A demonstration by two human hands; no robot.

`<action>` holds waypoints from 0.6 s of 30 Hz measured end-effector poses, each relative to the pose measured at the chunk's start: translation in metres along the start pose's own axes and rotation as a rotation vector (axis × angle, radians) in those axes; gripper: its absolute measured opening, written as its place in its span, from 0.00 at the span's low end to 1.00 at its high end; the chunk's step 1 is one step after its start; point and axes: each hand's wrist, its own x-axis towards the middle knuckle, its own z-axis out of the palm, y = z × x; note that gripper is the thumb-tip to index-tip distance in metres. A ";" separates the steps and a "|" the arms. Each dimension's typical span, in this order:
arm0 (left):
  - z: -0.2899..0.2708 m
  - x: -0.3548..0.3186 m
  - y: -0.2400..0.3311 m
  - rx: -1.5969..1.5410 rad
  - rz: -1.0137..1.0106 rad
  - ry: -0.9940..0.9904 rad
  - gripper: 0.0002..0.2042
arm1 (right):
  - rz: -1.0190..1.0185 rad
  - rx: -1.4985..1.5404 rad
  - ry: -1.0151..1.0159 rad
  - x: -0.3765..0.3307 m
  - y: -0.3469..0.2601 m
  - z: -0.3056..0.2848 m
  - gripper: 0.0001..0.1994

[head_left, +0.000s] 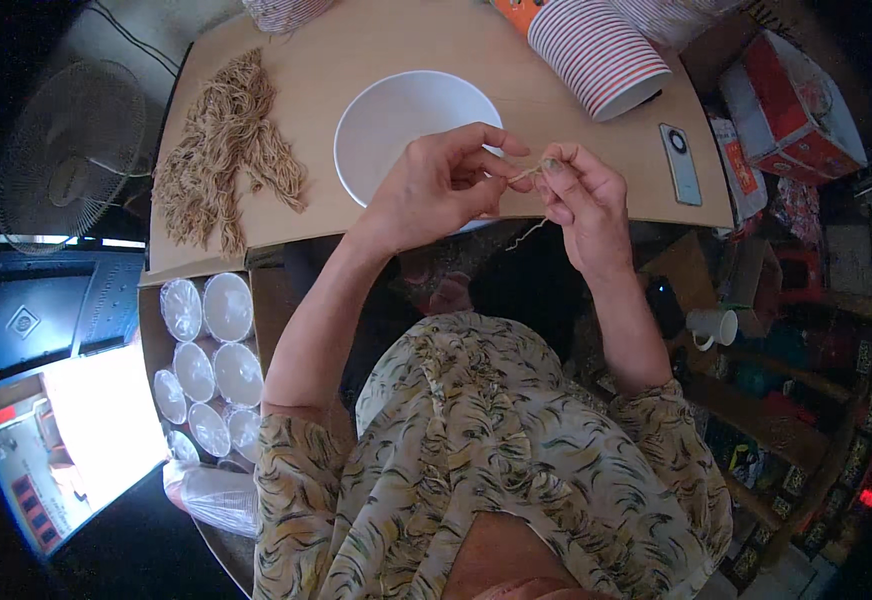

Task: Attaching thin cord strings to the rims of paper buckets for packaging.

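Observation:
A thin tan string (529, 171) runs between my hands above the table's near edge. My right hand (588, 200) pinches it between thumb and fingers, and a loose end trails below. My left hand (436, 188) has its fingertips closed around the other part of the string, with the index finger raised. Behind my left hand stands a large white bowl (381, 115), partly hidden by it. A loose heap of similar tan strings (221, 150) lies at the table's left side.
A stack of striped paper tubs (601, 55) lies at the back right of the table (321, 45). Nearby is a phone (681, 165). Plastic-wrapped white tubs (211, 375) fill a carton at left. A fan (71, 150), a white mug (713, 327) and a red-white box (796, 110) stand around.

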 end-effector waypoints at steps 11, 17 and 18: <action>0.016 -0.013 0.014 0.867 0.423 0.143 0.05 | 0.087 -0.590 -0.008 -0.025 -0.021 -0.031 0.05; 0.020 -0.024 -0.001 0.968 0.496 0.258 0.07 | -0.055 -0.330 -0.040 -0.030 -0.026 -0.030 0.04; 0.019 -0.024 -0.004 0.992 0.482 0.288 0.07 | -0.057 -0.330 -0.042 -0.030 -0.026 -0.032 0.04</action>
